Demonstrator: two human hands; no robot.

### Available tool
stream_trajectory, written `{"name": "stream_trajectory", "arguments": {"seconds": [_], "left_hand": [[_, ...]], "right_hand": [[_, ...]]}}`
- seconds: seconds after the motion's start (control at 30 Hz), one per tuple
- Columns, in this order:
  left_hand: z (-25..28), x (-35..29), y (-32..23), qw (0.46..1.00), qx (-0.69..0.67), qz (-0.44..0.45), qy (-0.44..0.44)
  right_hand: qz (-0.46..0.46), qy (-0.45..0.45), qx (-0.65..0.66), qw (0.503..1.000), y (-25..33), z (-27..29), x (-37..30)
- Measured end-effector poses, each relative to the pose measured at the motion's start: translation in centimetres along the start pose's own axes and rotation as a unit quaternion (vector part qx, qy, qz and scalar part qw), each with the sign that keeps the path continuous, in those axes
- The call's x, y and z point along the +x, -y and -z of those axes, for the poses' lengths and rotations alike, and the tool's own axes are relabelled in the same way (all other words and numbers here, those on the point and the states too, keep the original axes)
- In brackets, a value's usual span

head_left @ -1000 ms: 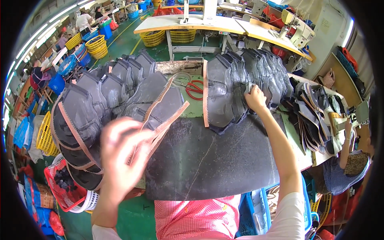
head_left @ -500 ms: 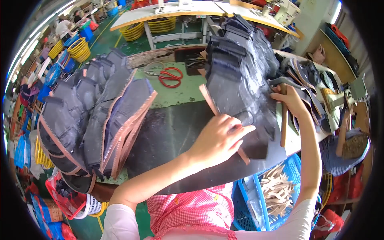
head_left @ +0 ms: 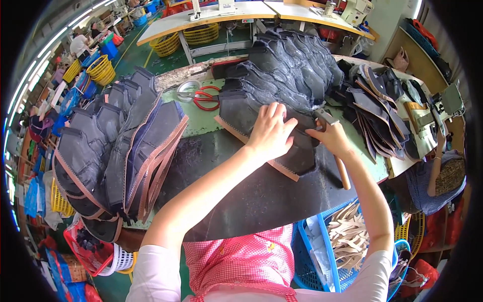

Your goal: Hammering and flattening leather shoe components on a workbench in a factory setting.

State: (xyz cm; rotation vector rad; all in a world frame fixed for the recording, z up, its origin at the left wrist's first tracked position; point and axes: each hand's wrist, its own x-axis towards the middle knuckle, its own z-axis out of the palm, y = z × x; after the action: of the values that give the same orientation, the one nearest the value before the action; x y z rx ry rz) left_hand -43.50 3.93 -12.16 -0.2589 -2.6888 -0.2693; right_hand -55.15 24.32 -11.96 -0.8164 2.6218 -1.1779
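My left hand [head_left: 271, 133] rests on a dark grey shoe upper [head_left: 297, 151] with a pinkish-brown zigzag-cut edge, its fingers stretched out and apart. That piece lies on the black work surface at the near end of an overlapping row of dark uppers [head_left: 297, 70]. My right hand [head_left: 332, 136] is closed round a hammer [head_left: 342, 171], just right of the left hand. The hammer's metal head shows above the fingers, and its wooden handle points down toward me. Left of my hands stands a fanned pile of similar uppers [head_left: 113, 141].
Red-handled scissors [head_left: 206, 98] lie on the green tabletop behind. More trimmed pieces [head_left: 380, 110] are heaped at right, near a machine [head_left: 422, 121]. A blue basket [head_left: 329, 246] with beige cut pieces stands below the front edge. A co-worker [head_left: 435, 176] sits at far right.
The row of uppers has settled lower and spread leftward, its near piece now flat. My left hand has moved up onto that piece. My right hand has come inward and lower with the hammer.
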Motion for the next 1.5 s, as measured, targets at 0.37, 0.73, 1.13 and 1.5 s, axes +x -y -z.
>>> {"name": "stream_trajectory", "arguments": {"seconds": [0.37, 0.73, 1.13, 1.5], "left_hand": [[13.3, -8.7, -5.9, 0.961, -0.224, -0.089, 0.133], [7.7, -21.4, -3.9, 0.918, -0.305, 0.205, 0.149], [5.0, -17.4, -0.6, 0.959, -0.239, 0.087, 0.123], [3.8, -17.8, 0.8, 0.964, -0.262, -0.020, 0.050]], "right_hand": [[-0.005, -0.056, -0.095, 0.994, -7.1, 2.3, 2.3], [0.142, 0.197, 0.105, 0.964, 9.4, 0.0, -13.7], [0.054, 0.355, 0.031, 0.933, 11.7, -3.9, -16.8], [0.004, 0.234, 0.021, 0.972, 13.0, -4.3, -15.3]]}}
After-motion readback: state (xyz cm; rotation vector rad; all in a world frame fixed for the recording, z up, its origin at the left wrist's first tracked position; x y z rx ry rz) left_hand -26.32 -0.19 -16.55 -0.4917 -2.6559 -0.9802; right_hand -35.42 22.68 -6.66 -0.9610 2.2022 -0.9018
